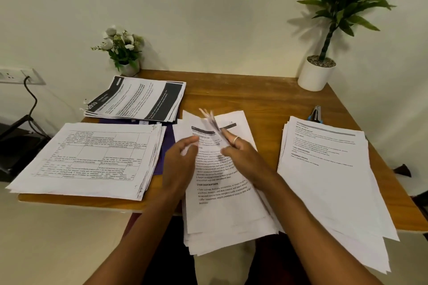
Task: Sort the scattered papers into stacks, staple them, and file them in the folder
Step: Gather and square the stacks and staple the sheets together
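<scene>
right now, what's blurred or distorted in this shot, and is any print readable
Head view: motion blur smears the loose sheet between the left hand and right hand; wide-angle distortion bows the table edges; the tall plant throws a soft shadow on the wall; the middle stack headings read sharp, finer print is soft.

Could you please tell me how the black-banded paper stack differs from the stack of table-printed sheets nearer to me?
The black-banded paper stack lies at the back of the wooden table; the stack of table-printed sheets lies nearer the front edge. The first shows dark bands across text, the second ruled grids. Both are white, loosely fanned and lying flat.
</scene>
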The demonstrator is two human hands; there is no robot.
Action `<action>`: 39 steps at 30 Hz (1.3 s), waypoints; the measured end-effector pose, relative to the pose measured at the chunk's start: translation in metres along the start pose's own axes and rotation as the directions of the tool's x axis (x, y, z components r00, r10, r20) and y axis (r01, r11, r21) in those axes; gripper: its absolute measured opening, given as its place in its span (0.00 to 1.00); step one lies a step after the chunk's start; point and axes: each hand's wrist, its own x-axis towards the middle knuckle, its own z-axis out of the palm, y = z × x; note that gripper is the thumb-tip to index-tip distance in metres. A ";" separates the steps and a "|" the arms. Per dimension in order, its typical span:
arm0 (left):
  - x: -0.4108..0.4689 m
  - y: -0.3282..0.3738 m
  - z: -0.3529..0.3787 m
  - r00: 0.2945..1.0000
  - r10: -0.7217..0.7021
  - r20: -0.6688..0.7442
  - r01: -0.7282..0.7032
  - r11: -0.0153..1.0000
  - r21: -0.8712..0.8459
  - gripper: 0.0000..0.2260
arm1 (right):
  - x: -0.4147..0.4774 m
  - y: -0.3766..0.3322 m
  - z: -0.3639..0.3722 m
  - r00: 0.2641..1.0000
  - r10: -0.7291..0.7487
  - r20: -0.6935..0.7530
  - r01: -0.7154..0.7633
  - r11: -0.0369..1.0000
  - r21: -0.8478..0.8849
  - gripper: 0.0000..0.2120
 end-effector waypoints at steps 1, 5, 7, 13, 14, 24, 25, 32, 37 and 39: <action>-0.003 0.004 0.003 0.999 -0.012 0.042 0.012 1.000 -0.006 0.10 | 0.001 0.000 0.009 0.999 -0.002 0.041 0.003 1.000 -0.025 0.28; -0.006 0.008 0.008 0.996 -0.077 0.040 0.079 0.996 -0.042 0.20 | -0.007 0.001 0.035 0.998 -0.051 -0.036 0.040 0.965 -0.260 0.34; -0.006 0.006 0.007 0.990 -0.126 0.058 0.130 0.988 -0.085 0.16 | -0.009 0.005 0.039 0.994 -0.089 -0.060 0.066 0.947 -0.316 0.37; 0.000 -0.007 0.004 0.981 -0.175 0.079 0.181 0.981 -0.068 0.17 | 0.001 0.016 0.045 0.985 -0.118 -0.128 0.068 0.937 -0.342 0.46; 0.000 -0.008 0.004 0.984 -0.164 0.074 0.168 0.985 -0.051 0.18 | 0.003 0.017 0.044 0.982 -0.117 -0.147 0.063 0.941 -0.332 0.47; 0.003 -0.013 0.006 0.989 -0.135 0.052 0.136 0.991 0.000 0.19 | 0.013 0.007 0.032 0.984 -0.076 -0.163 0.021 0.948 -0.318 0.39; 0.003 -0.013 0.006 0.990 -0.131 0.050 0.131 0.991 0.008 0.20 | 0.013 0.006 0.031 0.985 -0.073 -0.158 0.019 0.946 -0.322 0.39; 0.003 -0.011 0.004 0.993 -0.111 0.051 0.112 0.993 -0.028 0.21 | 0.010 -0.004 0.036 0.995 -0.041 -0.096 -0.005 0.900 -0.436 0.48; 0.005 -0.016 0.007 0.988 -0.156 -0.013 0.157 0.987 0.032 0.22 | 0.007 0.002 0.007 0.974 0.047 -0.224 -0.037 0.998 0.051 0.17; 0.005 -0.018 0.007 0.988 -0.151 -0.023 0.151 0.988 0.021 0.20 | 0.008 0.015 -0.010 0.948 0.188 -0.257 -0.082 0.924 0.372 0.14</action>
